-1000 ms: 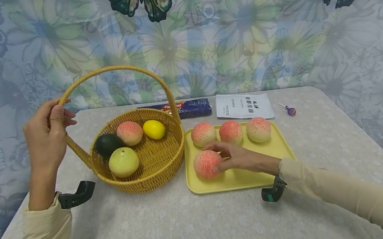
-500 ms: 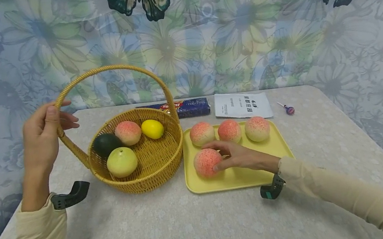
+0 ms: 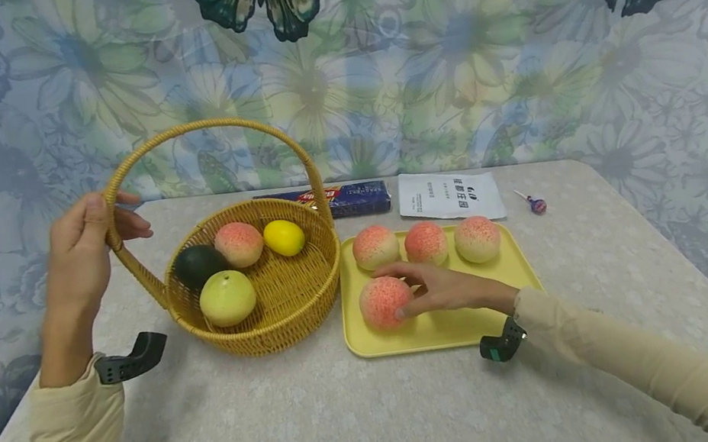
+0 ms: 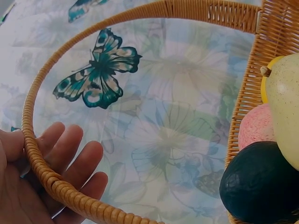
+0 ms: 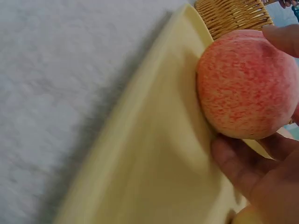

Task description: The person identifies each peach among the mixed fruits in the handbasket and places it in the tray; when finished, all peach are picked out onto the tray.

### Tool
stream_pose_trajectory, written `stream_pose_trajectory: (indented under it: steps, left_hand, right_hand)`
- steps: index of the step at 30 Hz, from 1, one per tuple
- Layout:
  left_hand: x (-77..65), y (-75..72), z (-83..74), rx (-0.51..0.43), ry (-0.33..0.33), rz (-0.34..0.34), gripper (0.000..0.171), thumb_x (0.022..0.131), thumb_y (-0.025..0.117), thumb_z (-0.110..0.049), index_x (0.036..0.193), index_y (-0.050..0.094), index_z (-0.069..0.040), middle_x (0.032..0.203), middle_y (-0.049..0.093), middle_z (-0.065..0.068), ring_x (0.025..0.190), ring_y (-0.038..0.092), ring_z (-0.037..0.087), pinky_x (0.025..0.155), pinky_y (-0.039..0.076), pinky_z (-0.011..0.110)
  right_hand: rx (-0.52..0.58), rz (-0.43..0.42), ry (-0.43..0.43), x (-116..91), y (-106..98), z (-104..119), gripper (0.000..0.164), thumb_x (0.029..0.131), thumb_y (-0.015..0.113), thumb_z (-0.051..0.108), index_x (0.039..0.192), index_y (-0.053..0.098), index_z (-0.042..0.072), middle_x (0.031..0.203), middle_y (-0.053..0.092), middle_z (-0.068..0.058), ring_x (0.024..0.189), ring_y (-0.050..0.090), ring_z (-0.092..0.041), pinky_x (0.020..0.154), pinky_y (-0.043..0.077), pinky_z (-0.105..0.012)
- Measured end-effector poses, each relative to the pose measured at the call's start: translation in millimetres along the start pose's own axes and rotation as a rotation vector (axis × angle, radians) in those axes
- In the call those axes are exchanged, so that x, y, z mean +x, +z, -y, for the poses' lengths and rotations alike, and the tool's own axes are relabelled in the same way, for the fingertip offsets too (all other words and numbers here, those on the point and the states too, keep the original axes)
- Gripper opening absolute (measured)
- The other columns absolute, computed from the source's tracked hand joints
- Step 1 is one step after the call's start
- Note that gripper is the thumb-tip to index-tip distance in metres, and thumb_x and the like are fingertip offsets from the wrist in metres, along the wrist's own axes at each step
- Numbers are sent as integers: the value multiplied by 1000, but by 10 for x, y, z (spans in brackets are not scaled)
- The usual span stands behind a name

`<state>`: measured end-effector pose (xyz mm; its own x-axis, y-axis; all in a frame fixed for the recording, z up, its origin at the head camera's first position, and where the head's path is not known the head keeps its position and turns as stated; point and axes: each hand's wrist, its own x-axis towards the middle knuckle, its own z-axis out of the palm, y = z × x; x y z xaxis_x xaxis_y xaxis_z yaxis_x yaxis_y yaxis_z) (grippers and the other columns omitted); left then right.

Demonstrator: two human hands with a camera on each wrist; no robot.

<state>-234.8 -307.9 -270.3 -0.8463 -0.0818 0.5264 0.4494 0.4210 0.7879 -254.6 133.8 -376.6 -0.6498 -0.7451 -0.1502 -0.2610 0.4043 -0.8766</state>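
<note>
My left hand (image 3: 81, 256) holds the left side of the wicker basket's handle (image 3: 207, 126), the thumb on the near side and the fingers loosely behind it. Inside the basket (image 3: 287, 282) lie a dark green avocado-like fruit (image 3: 200, 267), a pale yellow-green round fruit (image 3: 228, 299), a pink peach (image 3: 239, 244) and a lemon (image 3: 285, 238). On the yellow tray (image 3: 454, 329), my right hand (image 3: 444, 290) grips a peach (image 5: 245, 84) between thumb and fingers at the front left. Behind it, a row of peaches (image 3: 375, 247) sits along the tray's back.
A dark blue spaghetti package (image 3: 357, 199) lies behind the basket and tray. Next to it is a white printed packet (image 3: 450, 196), with a wrapped lollipop (image 3: 536, 205) farther right. A patterned butterfly cloth (image 3: 312, 88) hangs behind the table (image 3: 331, 425).
My left hand has slid slightly down the handle, its fingers reaching a little farther past it. My right hand stays on the same peach, which has hardly moved.
</note>
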Motion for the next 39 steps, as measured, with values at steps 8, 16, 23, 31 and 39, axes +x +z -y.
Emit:
stream_pose_trajectory:
  steps: [8, 16, 23, 31, 39]
  left_hand:
    - [-10, -14, 54, 2, -7, 0, 39, 104, 34, -32, 101, 64, -7, 70, 63, -2, 68, 63, 8, 68, 48, 17]
    - [-18, -7, 51, -7, 3, 0, 42, 103, 34, -33, 100, 63, -4, 69, 62, -1, 67, 63, 9, 67, 48, 17]
    - [-27, -11, 70, 7, 5, 1, 44, 103, 33, -34, 101, 62, -2, 70, 61, -1, 68, 62, 9, 67, 48, 16]
    - [-33, -14, 85, 15, 4, 2, 41, 104, 32, -34, 99, 62, -7, 70, 60, -1, 68, 62, 9, 67, 47, 17]
    - [-28, -19, 90, 16, 5, 5, 39, 104, 32, -33, 98, 63, -10, 69, 60, -2, 68, 62, 9, 67, 47, 17]
  right_hand:
    - [-51, -18, -87, 118, -78, 136, 57, 95, 62, 27, 144, 40, 8, 142, 46, -15, 127, 48, -30, 102, 42, -44]
    - [-69, -68, -167, 279, -147, 332, 48, 93, 63, 23, 136, 50, 8, 136, 52, -12, 125, 51, -33, 101, 45, -40]
    - [-68, -83, -216, 486, -142, 517, 45, 93, 63, 17, 135, 52, 8, 136, 52, -9, 124, 51, -35, 101, 45, -39]
    - [-119, -36, -212, 682, -108, 736, 53, 91, 66, 22, 140, 47, 13, 144, 44, -4, 128, 48, -26, 103, 43, -42]
    - [-195, -3, -245, 896, -75, 865, 59, 91, 65, 26, 145, 42, 15, 148, 39, -2, 129, 45, -23, 105, 40, -43]
